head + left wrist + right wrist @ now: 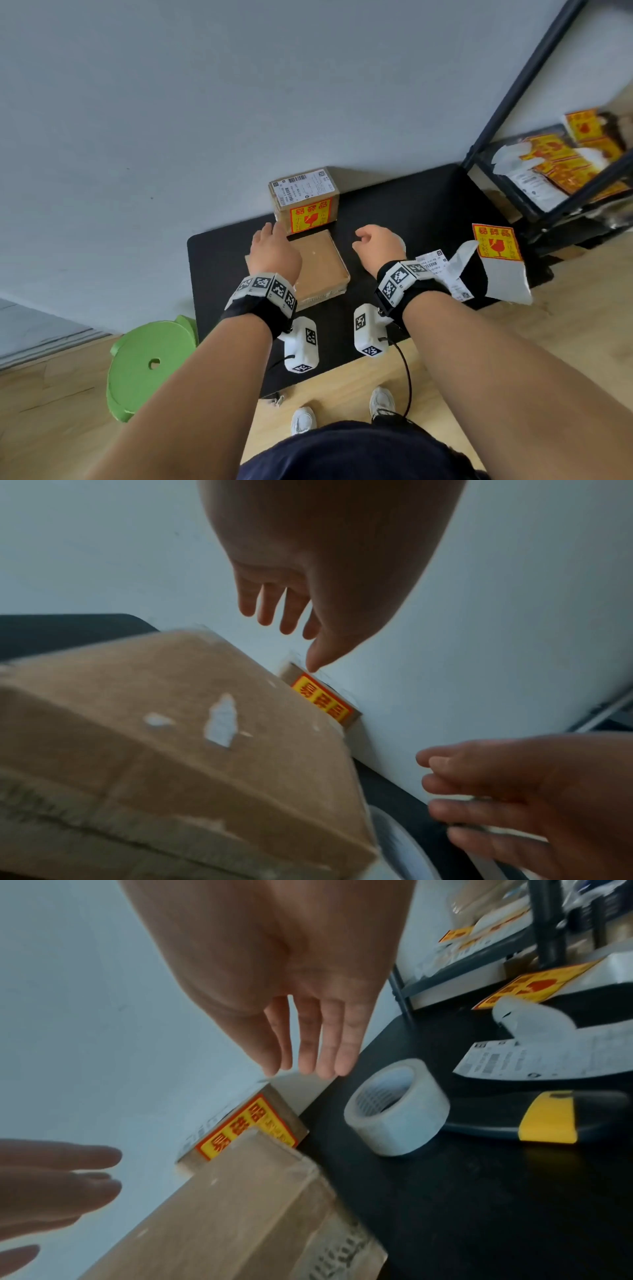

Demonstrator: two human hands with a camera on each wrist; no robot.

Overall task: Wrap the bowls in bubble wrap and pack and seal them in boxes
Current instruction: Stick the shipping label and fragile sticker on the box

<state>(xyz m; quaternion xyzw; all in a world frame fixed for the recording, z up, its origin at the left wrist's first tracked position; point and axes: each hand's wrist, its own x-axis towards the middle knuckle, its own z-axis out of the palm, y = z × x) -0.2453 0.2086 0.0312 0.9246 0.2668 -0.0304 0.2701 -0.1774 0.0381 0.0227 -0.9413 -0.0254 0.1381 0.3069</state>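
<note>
A closed plain cardboard box (322,263) lies on the black table (394,205); tape covers its top (154,737). Behind it, against the wall, stands a second closed box (305,198) with a shipping label and a yellow-and-red fragile sticker (246,1126). My left hand (274,246) hovers over the near box's left side, fingers (284,610) straight and holding nothing. My right hand (376,243) hangs to the right of that box, its fingers (308,1047) straight and empty, just above a roll of clear tape (397,1107). No bowl or bubble wrap shows.
A yellow-and-dark cutter (548,1115) lies beside the tape. Label sheets and a fragile sticker (496,246) hang over the table's right end. A dark metal shelf (548,171) with more stickers stands at the right. A green stool (150,363) sits on the wooden floor at the left.
</note>
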